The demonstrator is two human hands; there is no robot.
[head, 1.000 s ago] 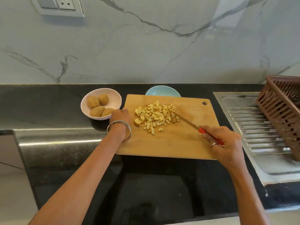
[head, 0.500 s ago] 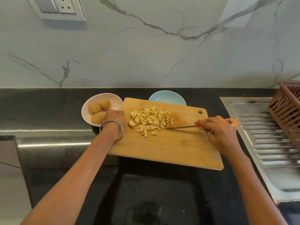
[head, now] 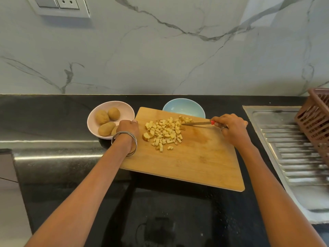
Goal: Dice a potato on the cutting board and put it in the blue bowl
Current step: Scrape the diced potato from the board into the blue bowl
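Note:
A pile of diced potato (head: 164, 132) lies on the far left part of the wooden cutting board (head: 195, 163). The blue bowl (head: 183, 108) stands just behind the board's far edge and looks empty. My left hand (head: 128, 128) grips the board's far left corner, a metal bangle on its wrist. My right hand (head: 231, 128) holds a red-handled knife (head: 196, 123), its blade lying flat and pointing left into the far right edge of the pile. A few pieces sit beyond the blade, close to the bowl.
A pink bowl (head: 124, 107) holding several whole potatoes stands left of the board on the black counter (head: 44, 118). To the right are a steel drainboard (head: 293, 157) and a brown plastic basket (head: 316, 120). A marble wall runs behind.
My right hand swung the knife from a diagonal pose to flat and moved it up to the pile's far edge. The board has turned slightly. The view shifted.

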